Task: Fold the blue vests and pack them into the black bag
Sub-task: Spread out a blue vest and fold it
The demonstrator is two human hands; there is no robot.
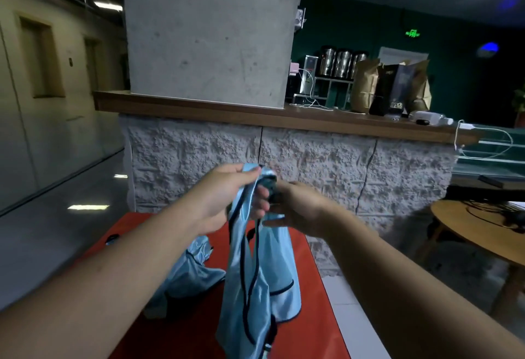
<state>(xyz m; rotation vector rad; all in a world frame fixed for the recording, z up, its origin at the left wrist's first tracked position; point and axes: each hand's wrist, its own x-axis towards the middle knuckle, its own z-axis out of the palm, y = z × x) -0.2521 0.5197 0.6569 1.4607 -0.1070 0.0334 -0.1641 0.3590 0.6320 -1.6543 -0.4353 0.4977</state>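
A light blue vest (250,296) with dark piping hangs in the air above the red table (199,327). My left hand (224,197) pinches its top edge between thumb and fingers. My right hand (295,208) grips the bunched strap beside it, fingers curled round the cloth. The vest's lower part drapes down toward the table. A second blue vest (187,276) lies crumpled on the table, left of the hanging one. No black bag shows in the head view.
A rough stone counter wall (312,165) with a wooden top stands just beyond the table, under a concrete pillar (210,32). A round wooden table (477,231) with cables sits at the right. Paper bags (392,86) and metal canisters stand on the counter. Glossy floor lies to the left.
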